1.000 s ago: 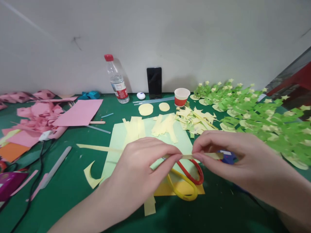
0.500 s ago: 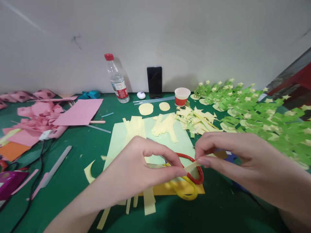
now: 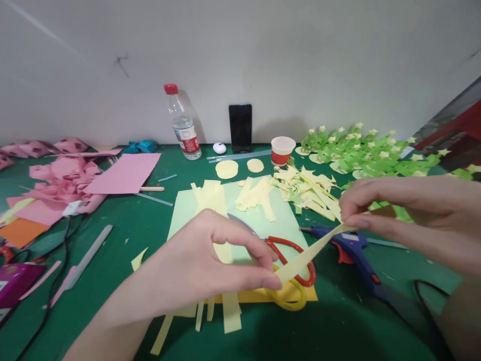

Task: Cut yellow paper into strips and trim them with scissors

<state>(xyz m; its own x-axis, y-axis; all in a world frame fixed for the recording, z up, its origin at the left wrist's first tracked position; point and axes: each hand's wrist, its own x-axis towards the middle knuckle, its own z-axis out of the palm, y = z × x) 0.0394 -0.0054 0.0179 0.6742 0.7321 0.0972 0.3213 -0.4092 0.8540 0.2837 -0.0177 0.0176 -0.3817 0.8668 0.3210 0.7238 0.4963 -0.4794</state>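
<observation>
A pale yellow paper strip point(image 3: 306, 255) stretches between my two hands, slanting up to the right. My left hand point(image 3: 225, 260) pinches its lower end between thumb and fingers. At the upper end, the fingertips of my right hand point(image 3: 406, 215) are closed on the strip. Beneath it lie scissors point(image 3: 311, 271) with one red and one yellow handle, partly covered by the strip and my left hand. The scissors rest on a light green paper sheet point(image 3: 180, 215), where more yellow strips point(image 3: 257, 198) are heaped. Right of the sheet is a blue glue gun point(image 3: 356, 250), below my right hand.
Paper scraps point(image 3: 306, 188) are piled behind my right hand, beside green paper spirals with stars point(image 3: 376, 150). A red-and-white cup point(image 3: 282, 151), a phone point(image 3: 240, 128) and a water bottle point(image 3: 185, 130) stand along the wall. Pink paper point(image 3: 126, 173) and a black cable point(image 3: 56, 286) lie left.
My right hand has moved right and up, and a longer length of the strip now shows between my hands. The glue gun has come into view. My left hand is nearly still.
</observation>
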